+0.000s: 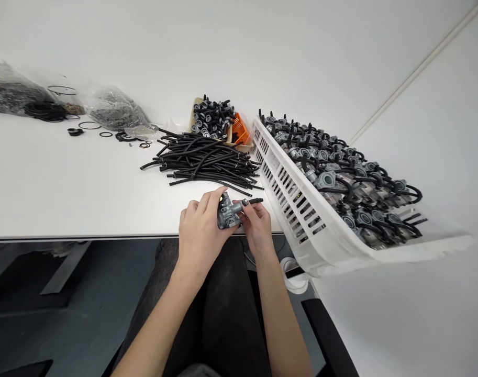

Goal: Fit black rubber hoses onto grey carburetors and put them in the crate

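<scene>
A small silver-grey metal carburetor (226,212) is held just above the front edge of the table. My left hand (199,225) is wrapped around its body from the left. On the other side, my right hand (257,225) is closed, with thumb and fingers pinching the carburetor's right end. A short black rubber piece (256,200) sticks out to the right there, by the right thumb. The fingers cover part of the carburetor, so its underside is hidden. Just behind my hands lies a loose pile of cut black rubber hoses (207,159).
A white slatted plastic crate (293,193), tilted at the right, holds many carburetors (327,179) with hoses. Behind the hoses stand a beige tray (192,118) of black-and-silver caps (211,118) and an orange basket (242,131). Plastic bags of parts (115,107) and black rings (89,125) lie back left.
</scene>
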`<state>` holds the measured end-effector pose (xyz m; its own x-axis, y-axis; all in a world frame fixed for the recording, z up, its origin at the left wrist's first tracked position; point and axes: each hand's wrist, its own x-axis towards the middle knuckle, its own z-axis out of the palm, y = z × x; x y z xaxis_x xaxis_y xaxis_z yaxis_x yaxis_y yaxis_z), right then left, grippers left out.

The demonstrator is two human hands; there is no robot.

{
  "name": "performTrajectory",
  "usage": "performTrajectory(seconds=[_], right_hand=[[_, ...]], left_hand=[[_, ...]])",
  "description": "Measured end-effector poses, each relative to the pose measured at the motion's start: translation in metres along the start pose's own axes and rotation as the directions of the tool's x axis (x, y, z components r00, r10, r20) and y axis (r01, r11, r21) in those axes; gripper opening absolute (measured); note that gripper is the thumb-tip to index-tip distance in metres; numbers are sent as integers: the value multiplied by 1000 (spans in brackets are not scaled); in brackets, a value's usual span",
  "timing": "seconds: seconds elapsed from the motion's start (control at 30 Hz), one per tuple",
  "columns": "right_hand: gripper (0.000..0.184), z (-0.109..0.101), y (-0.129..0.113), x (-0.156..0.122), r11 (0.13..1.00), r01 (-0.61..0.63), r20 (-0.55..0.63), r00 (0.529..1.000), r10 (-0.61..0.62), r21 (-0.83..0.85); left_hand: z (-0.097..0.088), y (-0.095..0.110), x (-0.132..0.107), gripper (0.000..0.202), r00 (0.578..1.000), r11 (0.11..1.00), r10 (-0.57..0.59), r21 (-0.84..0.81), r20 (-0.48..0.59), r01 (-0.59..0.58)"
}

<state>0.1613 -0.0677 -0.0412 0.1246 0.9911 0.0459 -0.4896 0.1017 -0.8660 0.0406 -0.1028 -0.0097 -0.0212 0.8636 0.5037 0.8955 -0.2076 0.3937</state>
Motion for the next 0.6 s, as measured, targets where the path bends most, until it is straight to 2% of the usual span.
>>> performTrajectory(seconds=[0.17, 0.23, 0.5, 0.6], right_hand=[[31, 0, -3, 1, 999, -43, 52, 998, 43, -3], [26, -1, -3, 3, 999, -54, 64, 996, 55, -5], [27, -1, -1, 5, 999, -44, 41, 998, 43, 19], [33, -3, -5, 2, 998, -67, 96, 993, 65, 22]], left_hand=[[1, -2, 1, 65, 1000, 1000, 13, -6, -7, -13], [1, -2, 1, 66, 1000, 1000, 15, -16, -4, -16], [1, -2, 0, 66, 1000, 999, -9, -34, -13, 8], [1, -6, 1, 67, 1000, 996, -20, -82, -8, 19]])
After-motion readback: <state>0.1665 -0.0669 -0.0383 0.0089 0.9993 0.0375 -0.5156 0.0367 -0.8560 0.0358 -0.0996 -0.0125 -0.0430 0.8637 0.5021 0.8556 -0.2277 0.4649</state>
